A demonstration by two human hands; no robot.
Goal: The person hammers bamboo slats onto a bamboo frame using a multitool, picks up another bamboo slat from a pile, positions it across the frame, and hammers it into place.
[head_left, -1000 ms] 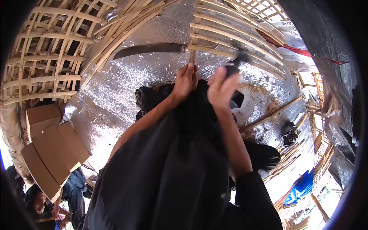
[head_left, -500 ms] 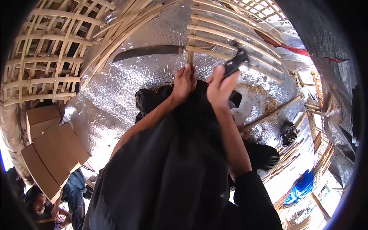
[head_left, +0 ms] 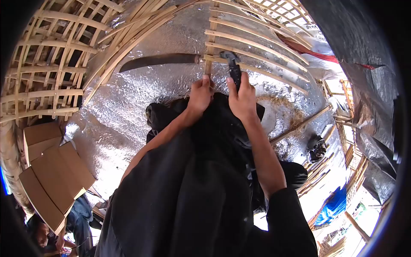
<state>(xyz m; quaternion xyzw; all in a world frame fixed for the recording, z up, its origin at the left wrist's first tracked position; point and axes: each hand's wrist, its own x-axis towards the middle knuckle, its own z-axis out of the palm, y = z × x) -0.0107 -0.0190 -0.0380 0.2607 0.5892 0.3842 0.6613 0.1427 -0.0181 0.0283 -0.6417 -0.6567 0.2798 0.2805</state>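
Observation:
My right hand (head_left: 243, 99) is closed around the black handle of a hammer (head_left: 234, 70). The hammer's head is over the lowest crosswise slat of a bamboo lattice (head_left: 252, 40), close to where that slat meets an upright strip. My left hand (head_left: 199, 97) grips the near end of this upright bamboo strip (head_left: 208, 67), thumb on top; its other fingers are partly hidden. Left of the joint, a machete (head_left: 158, 61) with a dark curved blade lies on the shiny silver sheet (head_left: 128, 92).
Woven bamboo panels (head_left: 55, 64) and long loose strips (head_left: 124, 47) stand at the left. Cardboard boxes (head_left: 60, 180) are at lower left, beside another person (head_left: 79, 218). A pole (head_left: 299, 126), straw (head_left: 282, 112) and a blue tarp (head_left: 333, 207) are on the right.
The hammer has come down and left, from a blurred raised position to the slat joint. My left hand keeps its hold on the strip. The whole view has shifted slightly left.

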